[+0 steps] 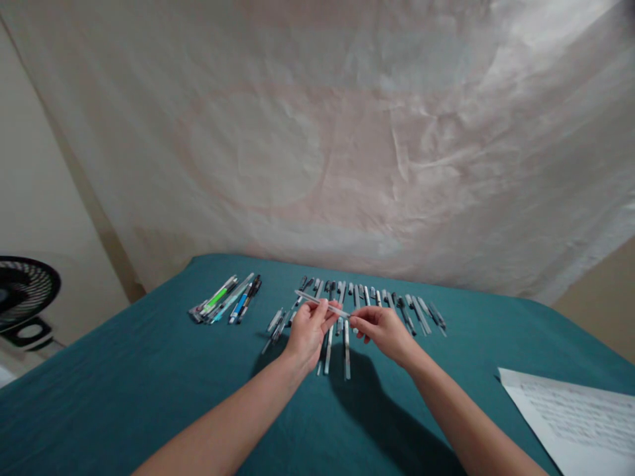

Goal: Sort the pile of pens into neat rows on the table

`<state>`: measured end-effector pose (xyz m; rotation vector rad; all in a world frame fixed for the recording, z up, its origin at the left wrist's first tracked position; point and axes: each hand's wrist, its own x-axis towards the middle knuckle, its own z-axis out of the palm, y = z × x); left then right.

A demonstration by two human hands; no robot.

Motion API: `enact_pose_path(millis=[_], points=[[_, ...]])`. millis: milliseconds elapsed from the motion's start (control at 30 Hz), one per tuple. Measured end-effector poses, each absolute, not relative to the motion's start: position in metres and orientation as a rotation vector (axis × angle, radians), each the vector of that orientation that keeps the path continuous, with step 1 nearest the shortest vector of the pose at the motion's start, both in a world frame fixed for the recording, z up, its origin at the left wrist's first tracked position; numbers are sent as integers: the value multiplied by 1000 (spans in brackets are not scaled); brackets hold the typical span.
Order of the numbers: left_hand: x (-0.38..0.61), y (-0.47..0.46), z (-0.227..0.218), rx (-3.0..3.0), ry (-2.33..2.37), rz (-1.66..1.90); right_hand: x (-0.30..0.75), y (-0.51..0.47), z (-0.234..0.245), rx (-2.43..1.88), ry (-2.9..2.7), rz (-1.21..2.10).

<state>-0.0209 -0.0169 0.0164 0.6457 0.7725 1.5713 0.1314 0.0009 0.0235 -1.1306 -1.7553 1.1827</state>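
My left hand [308, 330] is closed around a clear, pale pen [320, 303], held slantwise above the teal tablecloth [149, 383]. My right hand [381, 328] pinches the pen's right end with thumb and fingertips. Just beyond and under both hands lies a row of several grey and white pens [397, 304], with a few more pens [346, 350] lying lengthwise below my hands.
A separate bunch of coloured pens [225, 301], green, blue and black, lies at the left. A printed white sheet [570, 416] sits at the right front edge. A black fan [22, 291] stands off the table at left. A wrinkled pale cloth hangs behind.
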Motion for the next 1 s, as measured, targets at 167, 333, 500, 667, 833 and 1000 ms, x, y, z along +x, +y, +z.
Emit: enact_pose_path(millis=[167, 333, 500, 667, 833, 1000], points=[[-20, -17, 16, 633, 761, 1573, 129, 0, 23, -1083, -1740, 1252], [-20, -17, 15, 631, 765, 1574, 129, -1, 24, -1098, -1789, 1206], [-20, -15, 15, 584, 784, 1581, 129, 0, 23, -1190, -1768, 1083], [-20, -14, 16, 538, 796, 1587, 130, -1, 23, -1156, -1784, 1039], [-21, -14, 17, 486, 796, 1584, 132, 0, 22, -1147, -1827, 960], [-23, -12, 15, 430, 782, 1585, 133, 2, 21, -1141, -1880, 849]])
